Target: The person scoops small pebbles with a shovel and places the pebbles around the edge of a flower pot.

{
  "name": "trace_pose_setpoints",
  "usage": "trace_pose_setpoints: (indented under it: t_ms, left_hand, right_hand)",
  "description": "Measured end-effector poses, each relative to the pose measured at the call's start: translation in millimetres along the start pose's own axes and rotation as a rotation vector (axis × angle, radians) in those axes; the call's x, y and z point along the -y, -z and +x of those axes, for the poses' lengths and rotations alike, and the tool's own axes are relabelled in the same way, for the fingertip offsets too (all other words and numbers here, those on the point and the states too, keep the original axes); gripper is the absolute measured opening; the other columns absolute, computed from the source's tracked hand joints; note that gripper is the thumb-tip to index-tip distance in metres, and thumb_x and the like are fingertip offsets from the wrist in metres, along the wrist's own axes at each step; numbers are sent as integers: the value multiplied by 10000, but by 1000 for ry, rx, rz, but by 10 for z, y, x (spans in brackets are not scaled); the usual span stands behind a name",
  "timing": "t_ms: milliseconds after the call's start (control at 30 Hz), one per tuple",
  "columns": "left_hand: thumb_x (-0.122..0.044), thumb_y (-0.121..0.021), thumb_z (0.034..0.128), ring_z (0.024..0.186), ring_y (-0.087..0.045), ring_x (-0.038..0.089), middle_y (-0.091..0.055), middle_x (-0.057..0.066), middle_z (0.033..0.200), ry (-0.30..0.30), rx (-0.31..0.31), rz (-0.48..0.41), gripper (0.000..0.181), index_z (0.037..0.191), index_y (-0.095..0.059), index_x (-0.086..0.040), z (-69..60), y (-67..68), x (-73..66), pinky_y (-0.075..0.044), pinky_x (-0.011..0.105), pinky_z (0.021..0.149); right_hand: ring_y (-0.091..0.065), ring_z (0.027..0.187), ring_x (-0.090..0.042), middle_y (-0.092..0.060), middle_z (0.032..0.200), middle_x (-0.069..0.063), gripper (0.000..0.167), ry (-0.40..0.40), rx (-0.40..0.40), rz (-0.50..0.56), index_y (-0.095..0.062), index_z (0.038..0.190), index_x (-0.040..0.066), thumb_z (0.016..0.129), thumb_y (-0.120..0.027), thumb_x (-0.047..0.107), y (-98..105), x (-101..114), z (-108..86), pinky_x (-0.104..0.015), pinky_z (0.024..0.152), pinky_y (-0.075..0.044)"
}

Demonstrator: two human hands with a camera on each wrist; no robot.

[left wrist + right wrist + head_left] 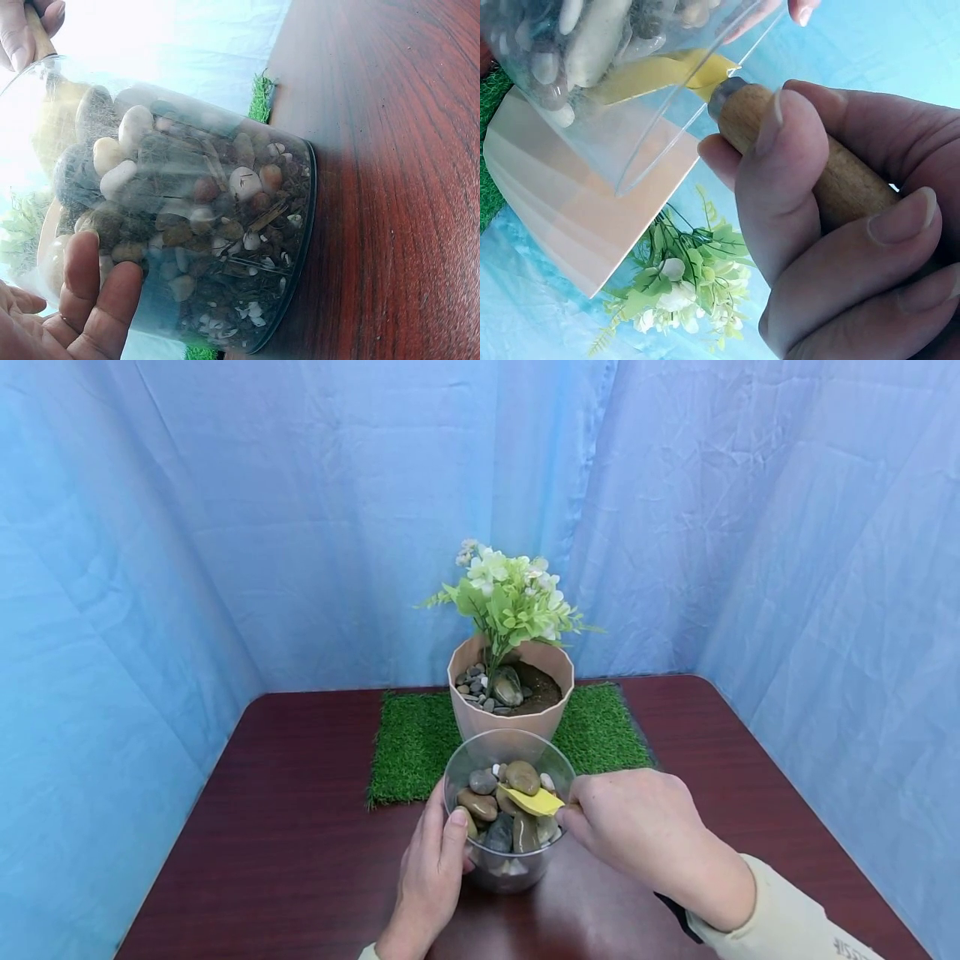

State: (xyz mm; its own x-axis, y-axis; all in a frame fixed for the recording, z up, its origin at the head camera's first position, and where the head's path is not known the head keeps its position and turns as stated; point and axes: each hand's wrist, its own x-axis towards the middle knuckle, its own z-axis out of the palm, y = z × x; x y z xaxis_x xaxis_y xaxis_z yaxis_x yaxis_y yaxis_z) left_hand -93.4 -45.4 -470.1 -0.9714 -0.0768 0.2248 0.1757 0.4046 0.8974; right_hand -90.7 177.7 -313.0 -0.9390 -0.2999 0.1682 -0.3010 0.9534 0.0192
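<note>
Dark red wood-grain table, blue fabric curtains around. Nearest: pale sleeve on right arm, printing partly cut off, not readable. Right hand grips small trowel with round wooden handle and yellow blade; blade is inside clear round tub, over the stones. Left hand holds tub's left side, fingers curved around wall. Tub on table: big smooth grey-brown stones on top, small pebbles, white chips and brown bits below. Behind, partly blocked by tub: pinkish faceted pot with dark soil, grey pebbles, one larger stone, white-flowered green plant. Pot sits on green artificial-grass mat.
</note>
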Motion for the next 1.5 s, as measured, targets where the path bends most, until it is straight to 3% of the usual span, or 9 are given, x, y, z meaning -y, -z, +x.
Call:
trace_pose_setpoints:
  t_ms: [267, 633, 1133, 1267, 1400, 1500]
  left_hand:
    - [-369, -458, 1121, 608, -609, 13, -641, -12, 1131, -11, -5, -9, 529, 1634, -327, -363, 0, -3, -1, -502, 270, 700]
    - [-380, -453, 1122, 610, -607, 18, -624, -31, 1072, 1, 0, -6, 524, 1631, -330, -371, -4, -3, -10, -503, 265, 691]
    - [-378, -459, 1121, 610, -604, 8, -625, -36, 1059, -2, 1, -8, 527, 1631, -331, -368, -3, -2, -4, -501, 266, 701]
    - [-375, -454, 1122, 616, -609, 8, -645, -11, 1157, -7, 1, -4, 530, 1636, -325, -357, -1, -3, -1, -514, 286, 728]
    - [-372, -450, 1123, 765, -614, 0, -626, 12, 1331, -24, -17, 38, 530, 1638, -338, -319, 3, -6, 2, -526, 390, 863]
    - [-371, -448, 1124, 833, -617, 20, -614, 11, 1360, -32, -28, 63, 527, 1637, -346, -304, 4, -9, 3, -506, 456, 927]
  right_hand:
    - [-339, 435, -139, -316, 475, 136, 461, 4, -56, -21, -388, 528, 290, 868, -698, 310, -53, 26, -30, -355, 368, -265]
    - [-294, 414, -140, -279, 477, 118, 468, 26, -166, -72, -393, 549, 260, 865, -735, 306, -180, 47, -56, -367, 346, -271]
    - [-371, 406, -173, -324, 485, 99, 468, -4, -129, -109, -411, 586, 230, 916, -725, 336, -241, 97, -22, -415, 359, -329]
    - [-399, 410, -185, -337, 483, 91, 460, -13, -121, -118, -427, 597, 225, 919, -729, 351, -264, 111, -5, -425, 360, -341]
    - [-388, 391, -192, -327, 471, 84, 457, -7, -155, -115, -426, 590, 219, 910, -731, 336, -307, 117, 4, -425, 348, -330]
    - [-369, 380, -189, -315, 466, 85, 457, -1, -182, -114, -420, 589, 214, 906, -730, 325, -340, 117, 6, -422, 341, -319]
